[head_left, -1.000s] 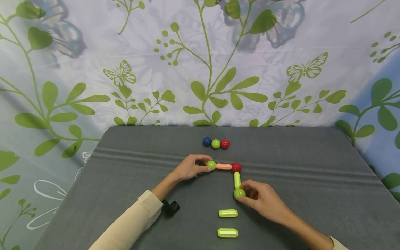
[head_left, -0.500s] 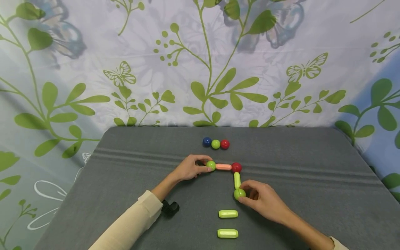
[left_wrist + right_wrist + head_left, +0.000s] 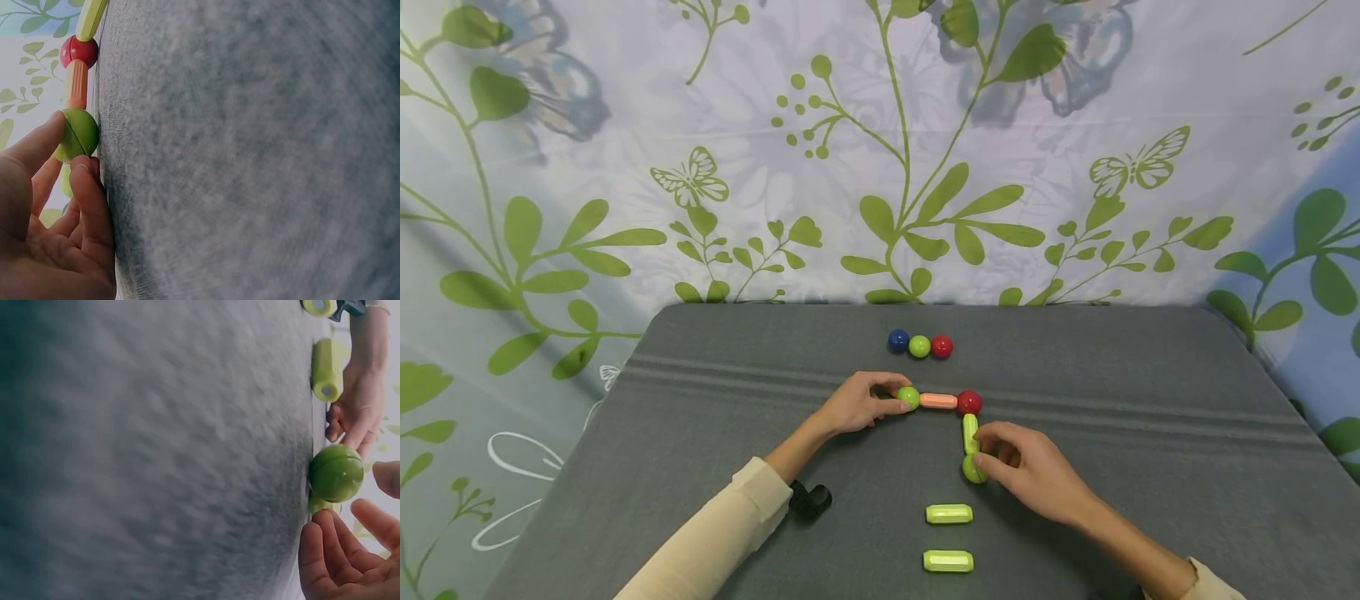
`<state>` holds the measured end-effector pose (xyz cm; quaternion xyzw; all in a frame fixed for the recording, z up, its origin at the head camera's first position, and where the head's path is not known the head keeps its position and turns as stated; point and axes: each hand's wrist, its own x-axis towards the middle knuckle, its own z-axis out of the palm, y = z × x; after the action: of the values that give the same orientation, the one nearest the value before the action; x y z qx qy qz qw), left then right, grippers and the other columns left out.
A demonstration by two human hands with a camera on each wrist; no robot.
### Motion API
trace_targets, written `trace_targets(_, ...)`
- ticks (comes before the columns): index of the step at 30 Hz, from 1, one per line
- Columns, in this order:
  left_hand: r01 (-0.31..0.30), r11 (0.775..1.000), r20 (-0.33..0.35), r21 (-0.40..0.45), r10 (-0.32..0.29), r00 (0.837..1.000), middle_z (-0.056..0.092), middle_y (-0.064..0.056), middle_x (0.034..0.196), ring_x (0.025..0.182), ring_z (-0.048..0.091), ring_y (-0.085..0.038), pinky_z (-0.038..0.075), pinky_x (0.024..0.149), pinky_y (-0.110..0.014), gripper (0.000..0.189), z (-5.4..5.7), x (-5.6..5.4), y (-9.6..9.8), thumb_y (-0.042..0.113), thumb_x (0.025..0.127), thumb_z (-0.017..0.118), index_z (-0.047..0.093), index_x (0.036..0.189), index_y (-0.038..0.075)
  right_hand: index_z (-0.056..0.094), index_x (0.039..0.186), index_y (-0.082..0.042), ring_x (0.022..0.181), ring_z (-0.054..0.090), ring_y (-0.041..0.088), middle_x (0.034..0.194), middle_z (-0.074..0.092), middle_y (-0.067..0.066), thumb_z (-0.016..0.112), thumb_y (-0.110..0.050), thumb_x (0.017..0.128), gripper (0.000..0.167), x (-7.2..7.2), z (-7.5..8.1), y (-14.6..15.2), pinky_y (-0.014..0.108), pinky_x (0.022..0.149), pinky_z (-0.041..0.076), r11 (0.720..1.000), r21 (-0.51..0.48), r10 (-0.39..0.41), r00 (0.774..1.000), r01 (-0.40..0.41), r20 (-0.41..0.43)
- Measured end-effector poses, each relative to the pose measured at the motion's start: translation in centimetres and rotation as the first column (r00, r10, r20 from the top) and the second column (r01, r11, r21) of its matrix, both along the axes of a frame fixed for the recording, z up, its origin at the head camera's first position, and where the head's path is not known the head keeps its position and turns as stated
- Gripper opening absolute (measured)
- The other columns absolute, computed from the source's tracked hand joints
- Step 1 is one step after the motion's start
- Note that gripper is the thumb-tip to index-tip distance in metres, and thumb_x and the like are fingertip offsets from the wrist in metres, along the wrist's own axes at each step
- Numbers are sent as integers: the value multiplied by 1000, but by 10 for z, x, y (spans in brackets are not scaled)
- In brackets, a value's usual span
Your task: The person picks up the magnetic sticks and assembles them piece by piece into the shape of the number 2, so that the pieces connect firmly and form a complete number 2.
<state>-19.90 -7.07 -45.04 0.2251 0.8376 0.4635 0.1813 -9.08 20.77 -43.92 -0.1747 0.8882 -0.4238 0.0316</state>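
A chain of balls and rods lies bent at a corner on the grey cloth. In the head view it runs from a green ball (image 3: pixel 911 397) through an orange rod (image 3: pixel 938 401) to a red ball (image 3: pixel 969 402). From there a yellow-green rod (image 3: pixel 970 428) leads toward the person to another green ball (image 3: pixel 973 471). My left hand (image 3: pixel 867 403) pinches the far green ball between thumb and fingers. Around the near green ball (image 3: pixel 336 474) my right hand (image 3: pixel 1036 471) hovers loosely; the right wrist view shows thumb and fingertips apart from it.
A blue ball (image 3: pixel 898 341), a green ball (image 3: pixel 919 347) and a red ball (image 3: pixel 942 347) sit in a row farther back. Two loose yellow-green rods (image 3: pixel 949 514) (image 3: pixel 948 561) lie nearer the person. A black device (image 3: pixel 811 500) is at the left wrist.
My right hand has loosened from the near green ball, its fingers shifting slightly up toward the yellow-green rod. The left hand and the chain stay in place.
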Motion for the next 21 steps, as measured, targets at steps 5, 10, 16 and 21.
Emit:
trace_targets(5,3,1000,-6,0,-3,1000,63,-5,108,64,55,-14,49,55,-28,34,0,1,0,23,93,72,67,126,14,68,113,-9,64,55,7,86,62,-7,70,-25,94,25,-11,2,-3,27,57,46,1000,31,-5,1000,5,17)
trace_targets(10,6,1000,-3,6,-6,1000,63,-5,108,64,55,-13,49,55,-27,35,0,1,0,23,93,72,67,126,13,69,117,-9,63,51,7,83,60,-6,68,-29,96,30,-18,4,-3,27,55,43,998,59,32,998,-35,48)
trace_targets(16,3,1000,0,8,-3,1000,63,-5,107,65,56,-14,49,55,-28,34,1,2,0,23,93,72,67,125,13,71,116,-10,67,50,8,82,56,-6,65,-31,97,29,-23,3,-3,27,58,43,992,75,96,994,-100,61)
trace_targets(21,1,1000,-1,0,-1,1000,63,-5,108,65,56,-14,50,56,-28,35,0,1,0,24,93,72,67,125,14,71,116,-11,67,50,9,82,55,-6,65,-33,97,29,-24,2,-4,27,58,43,989,90,112,991,-119,78)
